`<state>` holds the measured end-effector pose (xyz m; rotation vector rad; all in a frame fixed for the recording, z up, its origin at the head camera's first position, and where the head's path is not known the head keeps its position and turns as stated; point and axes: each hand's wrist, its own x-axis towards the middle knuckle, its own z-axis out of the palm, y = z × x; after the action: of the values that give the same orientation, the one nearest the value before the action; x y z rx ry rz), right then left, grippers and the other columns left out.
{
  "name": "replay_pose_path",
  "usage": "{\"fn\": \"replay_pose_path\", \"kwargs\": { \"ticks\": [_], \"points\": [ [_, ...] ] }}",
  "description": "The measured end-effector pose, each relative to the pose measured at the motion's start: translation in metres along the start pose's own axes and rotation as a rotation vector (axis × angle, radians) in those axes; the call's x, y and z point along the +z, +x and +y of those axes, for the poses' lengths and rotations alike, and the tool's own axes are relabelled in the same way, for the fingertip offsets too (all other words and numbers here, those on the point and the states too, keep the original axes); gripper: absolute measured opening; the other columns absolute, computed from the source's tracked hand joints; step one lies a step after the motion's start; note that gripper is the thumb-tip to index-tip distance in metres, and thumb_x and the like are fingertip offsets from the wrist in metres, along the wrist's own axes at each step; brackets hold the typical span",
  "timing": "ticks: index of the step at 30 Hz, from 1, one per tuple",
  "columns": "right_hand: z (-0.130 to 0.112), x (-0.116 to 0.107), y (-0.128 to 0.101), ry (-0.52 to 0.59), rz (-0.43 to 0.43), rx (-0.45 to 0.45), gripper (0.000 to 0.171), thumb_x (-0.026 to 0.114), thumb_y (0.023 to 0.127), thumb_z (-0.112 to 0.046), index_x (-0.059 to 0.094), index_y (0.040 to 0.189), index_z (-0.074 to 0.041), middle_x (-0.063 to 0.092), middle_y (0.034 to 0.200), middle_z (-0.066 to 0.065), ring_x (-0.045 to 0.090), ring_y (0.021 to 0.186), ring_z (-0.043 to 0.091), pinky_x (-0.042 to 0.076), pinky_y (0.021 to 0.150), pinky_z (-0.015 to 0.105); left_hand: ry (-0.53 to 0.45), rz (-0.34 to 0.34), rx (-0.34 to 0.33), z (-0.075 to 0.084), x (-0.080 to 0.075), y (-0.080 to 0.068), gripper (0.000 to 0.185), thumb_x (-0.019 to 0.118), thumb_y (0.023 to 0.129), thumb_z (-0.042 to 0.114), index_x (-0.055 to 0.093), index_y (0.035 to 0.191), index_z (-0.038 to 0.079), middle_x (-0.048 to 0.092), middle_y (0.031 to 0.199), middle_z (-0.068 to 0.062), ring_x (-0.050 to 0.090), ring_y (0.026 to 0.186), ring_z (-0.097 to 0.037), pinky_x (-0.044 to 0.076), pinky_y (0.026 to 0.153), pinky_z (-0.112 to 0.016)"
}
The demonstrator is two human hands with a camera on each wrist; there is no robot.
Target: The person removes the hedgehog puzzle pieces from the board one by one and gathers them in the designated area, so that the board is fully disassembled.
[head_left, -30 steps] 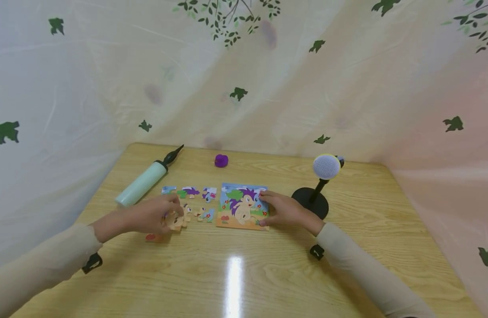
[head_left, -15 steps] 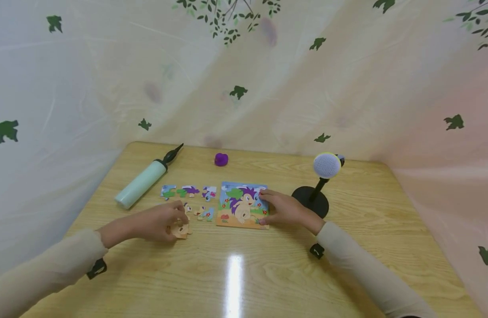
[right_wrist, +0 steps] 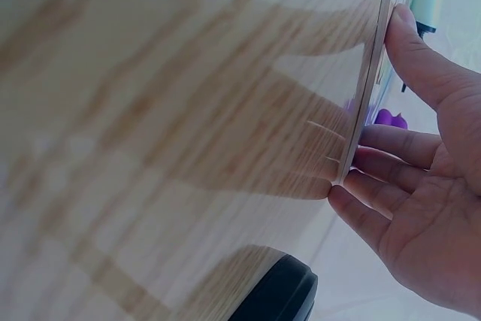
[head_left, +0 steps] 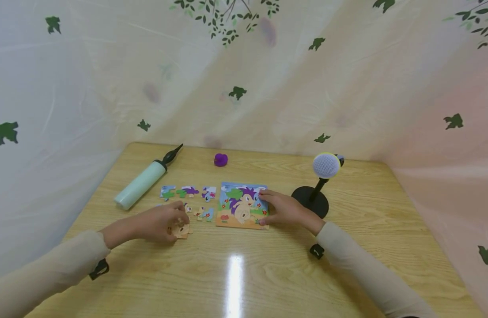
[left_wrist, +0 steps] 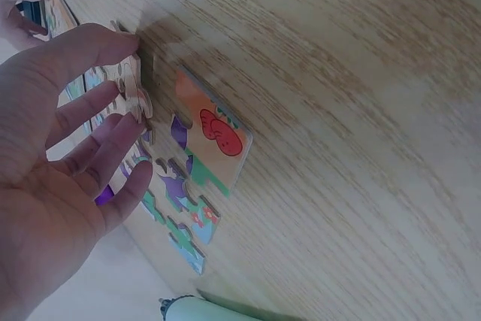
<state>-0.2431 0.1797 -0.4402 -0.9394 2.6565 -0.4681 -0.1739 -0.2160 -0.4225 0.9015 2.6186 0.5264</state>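
Observation:
A beige jigsaw puzzle piece [head_left: 181,229] shows an animal's belly. My left hand [head_left: 158,223] pinches it low over the table, thumb on one side and fingers on the other in the left wrist view. Beside it there lies an orange corner piece [left_wrist: 214,133] with red fruit, which the hand hides in the head view. More loose puzzle pieces [head_left: 190,191] lie in rows just beyond. To their right is the puzzle board [head_left: 244,206] with a purple-haired hedgehog picture. My right hand [head_left: 287,210] rests on its right edge, thumb [right_wrist: 406,24] and fingertips touching the rim.
A mint-green hand pump [head_left: 142,183] with a black nozzle lies at the left. A purple rubber duck [head_left: 221,160] sits at the back. A microphone [head_left: 326,166] on a round black stand [head_left: 311,202] is right behind my right hand. Patterned cloth surrounds the wooden table [head_left: 267,274].
My left hand has moved slightly right and toward me with the beige piece, then almost stopped. More of the upper left pieces shows. The right hand stays on the board.

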Motion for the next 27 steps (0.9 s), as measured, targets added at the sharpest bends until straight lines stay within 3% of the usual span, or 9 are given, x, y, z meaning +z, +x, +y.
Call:
{"fn": "replay_pose_path", "kwargs": {
  "ticks": [16, 27],
  "points": [
    [0.0023, 0.0016, 0.0008, -0.012, -0.003, -0.004, 0.087, 0.076, 0.087, -0.050, 0.045, 0.151, 0.001, 0.038, 0.162, 0.016, 0.035, 0.151, 0.037, 0.036, 0.119, 0.052, 0.059, 0.006, -0.011, -0.0011, -0.0014, 0.0017, 0.040, 0.086, 0.075, 0.012, 0.071, 0.112, 0.014, 0.054, 0.115, -0.002, 0.047, 0.080, -0.009, 0.043, 0.066, -0.022],
    [0.0013, 0.0009, 0.0003, -0.006, 0.001, -0.012, 0.086, 0.076, 0.088, -0.048, 0.045, 0.151, 0.001, 0.039, 0.162, 0.016, 0.036, 0.150, 0.037, 0.037, 0.118, 0.052, 0.064, 0.025, 0.006, -0.0012, -0.0002, 0.0010, 0.039, 0.085, 0.075, 0.016, 0.071, 0.112, 0.016, 0.056, 0.114, -0.001, 0.050, 0.086, -0.012, 0.044, 0.070, -0.024]
  ]
}}
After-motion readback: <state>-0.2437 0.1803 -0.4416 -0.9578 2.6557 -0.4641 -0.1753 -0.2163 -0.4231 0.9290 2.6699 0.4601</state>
